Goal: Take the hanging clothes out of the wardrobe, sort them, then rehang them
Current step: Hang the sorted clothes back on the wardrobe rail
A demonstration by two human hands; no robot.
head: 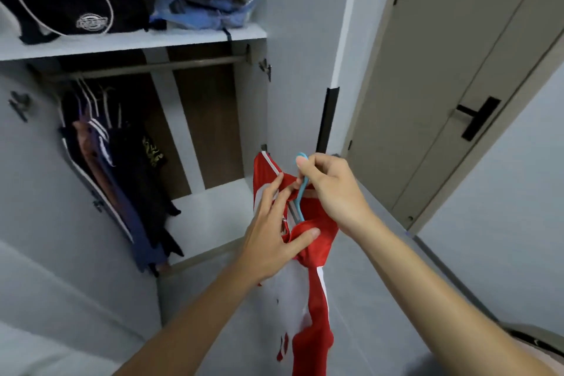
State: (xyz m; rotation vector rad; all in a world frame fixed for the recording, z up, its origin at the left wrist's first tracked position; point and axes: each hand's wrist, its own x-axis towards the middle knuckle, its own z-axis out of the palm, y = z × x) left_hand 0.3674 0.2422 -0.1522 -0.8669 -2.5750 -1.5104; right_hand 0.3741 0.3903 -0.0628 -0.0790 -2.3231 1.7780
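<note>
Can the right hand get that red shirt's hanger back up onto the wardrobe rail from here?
Probably yes. The right hand grips the blue hanger by its hook, and the right stretch of the rail is bare, with the dark clothes bunched at the left. The door stands open.

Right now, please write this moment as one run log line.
right hand: holds blue hanger | left hand: touches red garment | rail: dark clothes hanging

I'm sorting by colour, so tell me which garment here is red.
The red and white garment held on the blue hanger; those on the rail are dark.
</note>
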